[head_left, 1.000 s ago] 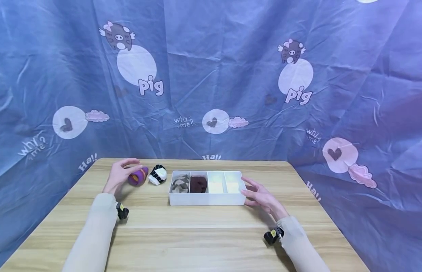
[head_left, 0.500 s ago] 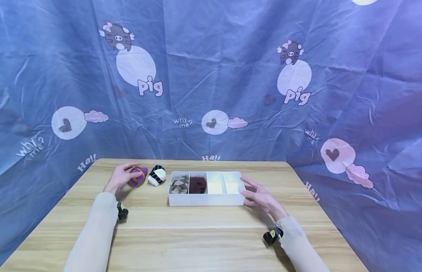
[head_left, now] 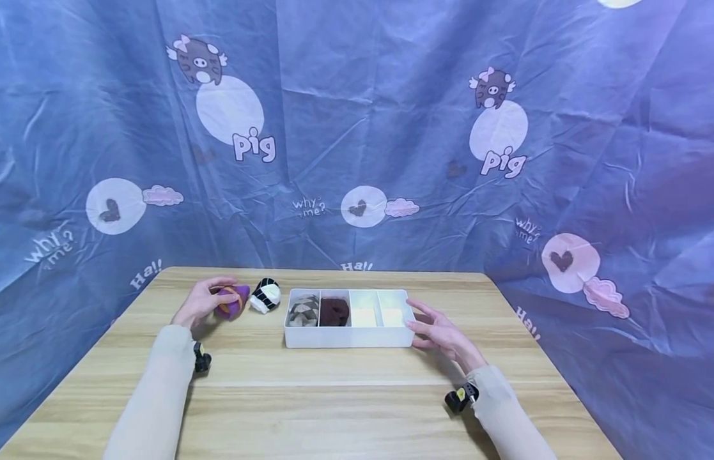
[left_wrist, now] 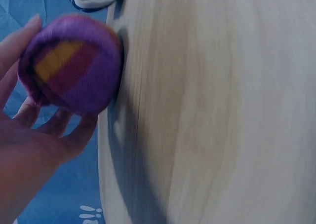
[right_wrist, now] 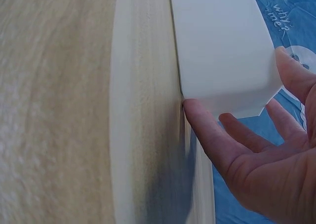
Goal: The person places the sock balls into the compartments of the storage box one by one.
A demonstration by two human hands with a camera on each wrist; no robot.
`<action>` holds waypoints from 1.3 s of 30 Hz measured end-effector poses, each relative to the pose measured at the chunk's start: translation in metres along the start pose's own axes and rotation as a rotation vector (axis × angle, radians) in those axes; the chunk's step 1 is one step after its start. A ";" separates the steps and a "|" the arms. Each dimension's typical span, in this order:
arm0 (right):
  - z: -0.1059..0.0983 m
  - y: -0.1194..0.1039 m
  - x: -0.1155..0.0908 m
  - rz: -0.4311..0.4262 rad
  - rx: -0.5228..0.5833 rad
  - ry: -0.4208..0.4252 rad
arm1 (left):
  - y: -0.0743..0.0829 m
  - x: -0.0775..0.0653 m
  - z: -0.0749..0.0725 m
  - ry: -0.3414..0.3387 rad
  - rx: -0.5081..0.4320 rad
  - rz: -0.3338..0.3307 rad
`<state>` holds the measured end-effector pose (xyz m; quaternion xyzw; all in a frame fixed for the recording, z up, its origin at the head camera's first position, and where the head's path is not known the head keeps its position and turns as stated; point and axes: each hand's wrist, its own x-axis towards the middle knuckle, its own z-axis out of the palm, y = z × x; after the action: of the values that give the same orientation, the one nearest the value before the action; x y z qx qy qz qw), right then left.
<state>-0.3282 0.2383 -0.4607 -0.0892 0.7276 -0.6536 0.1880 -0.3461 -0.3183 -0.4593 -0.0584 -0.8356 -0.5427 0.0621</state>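
Both your arms reach forward, left arm (head_left: pixel 152 390) and right arm (head_left: pixel 509 409) angling inward, hands well apart. Your left hand (head_left: pixel 198 303): palm inward, fingers (left_wrist: pixel 83 135) and thumb curved in a grip. Your right hand (head_left: pixel 445 335): digits spread, fairly straight, tips making contact, palm inward too.

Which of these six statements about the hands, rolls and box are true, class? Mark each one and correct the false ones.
1. The left hand touches the purple roll. True.
2. The right hand touches the end of the white box. True.
3. The white box has three compartments. False: it has four.
4. The dark brown roll is inside the white box, the black-and-white roll outside. True.
5. The purple roll lies inside the white box. False: it is outside.
6. The right hand holds the dark brown roll. False: that roll lies in a compartment.
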 end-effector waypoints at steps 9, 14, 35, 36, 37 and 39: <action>-0.001 0.000 0.000 0.001 0.008 -0.007 | -0.002 -0.006 -0.012 -0.098 0.004 -0.021; -0.001 -0.001 0.000 -0.003 -0.002 -0.010 | -0.002 -0.008 -0.016 -0.128 0.045 -0.032; 0.000 0.004 0.001 -0.002 0.001 0.002 | 0.006 -0.009 -0.009 -0.031 0.049 -0.021; 0.000 0.004 0.001 -0.007 0.000 0.001 | 0.007 -0.010 -0.008 -0.033 0.058 -0.006; 0.000 0.005 0.001 -0.009 0.000 0.002 | 0.009 -0.010 -0.007 -0.025 0.061 -0.001; 0.001 0.006 0.001 -0.009 0.005 0.006 | 0.012 -0.010 -0.006 -0.009 0.070 0.005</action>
<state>-0.3278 0.2383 -0.4665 -0.0901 0.7262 -0.6565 0.1833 -0.3341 -0.3189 -0.4477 -0.0607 -0.8541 -0.5128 0.0615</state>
